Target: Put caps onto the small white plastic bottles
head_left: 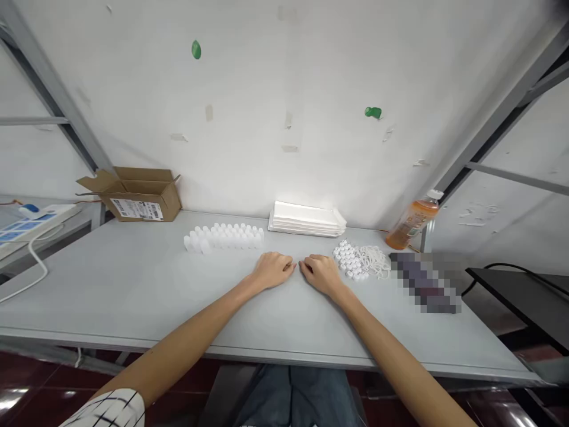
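It's probably a workshop (bench [133,273], small white parts [349,260]).

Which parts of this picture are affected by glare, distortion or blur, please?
Head view: the stack of white trays looks washed out; head view: the floor shows bright glare at lower left; head view: the left post leans outward, probably partly wide-angle distortion; head view: a pixelated patch hides detail at right; head view: the left hand and right hand show no obvious motion blur.

Two hands [272,270] [323,274], perhaps four trays [306,216]
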A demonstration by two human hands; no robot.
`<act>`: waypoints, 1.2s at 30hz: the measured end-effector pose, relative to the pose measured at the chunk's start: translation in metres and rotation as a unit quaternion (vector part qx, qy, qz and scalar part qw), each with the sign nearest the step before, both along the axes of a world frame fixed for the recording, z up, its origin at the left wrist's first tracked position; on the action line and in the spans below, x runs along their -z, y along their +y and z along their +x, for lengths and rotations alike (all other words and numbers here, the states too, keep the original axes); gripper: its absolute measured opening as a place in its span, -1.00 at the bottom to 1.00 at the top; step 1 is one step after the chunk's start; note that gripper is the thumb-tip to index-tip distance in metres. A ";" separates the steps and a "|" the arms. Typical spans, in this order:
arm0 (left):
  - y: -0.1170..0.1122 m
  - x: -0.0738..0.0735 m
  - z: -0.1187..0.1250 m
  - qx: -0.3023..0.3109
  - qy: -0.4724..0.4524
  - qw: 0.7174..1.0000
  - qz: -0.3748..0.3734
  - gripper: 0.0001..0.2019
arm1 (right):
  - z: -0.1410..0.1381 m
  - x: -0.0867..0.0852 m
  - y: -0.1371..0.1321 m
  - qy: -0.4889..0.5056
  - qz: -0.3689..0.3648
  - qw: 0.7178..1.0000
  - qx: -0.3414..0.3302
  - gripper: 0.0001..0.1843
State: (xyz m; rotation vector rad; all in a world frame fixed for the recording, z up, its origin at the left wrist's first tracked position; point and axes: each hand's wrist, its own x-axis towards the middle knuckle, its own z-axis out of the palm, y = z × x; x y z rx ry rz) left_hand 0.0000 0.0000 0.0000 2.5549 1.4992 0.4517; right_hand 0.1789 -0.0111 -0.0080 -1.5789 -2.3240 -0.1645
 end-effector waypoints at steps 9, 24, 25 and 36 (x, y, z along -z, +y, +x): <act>0.000 0.000 -0.002 0.008 0.011 1.000 0.004 -0.64 | 0.002 0.002 0.001 0.012 0.001 1.000 -0.006 -0.59; -0.001 -0.005 -0.008 0.034 -0.010 0.999 -0.001 -0.64 | 0.003 0.000 0.001 0.021 -0.020 1.000 -0.004 -0.59; -0.001 -0.007 -0.009 0.037 -0.014 0.999 -0.005 -0.64 | 0.003 0.000 0.001 0.020 -0.023 1.000 -0.002 -0.59; -0.020 -0.041 -0.064 -0.072 -0.134 0.983 0.104 -0.73 | 0.007 -0.002 0.000 0.032 -0.042 0.999 -0.001 -0.61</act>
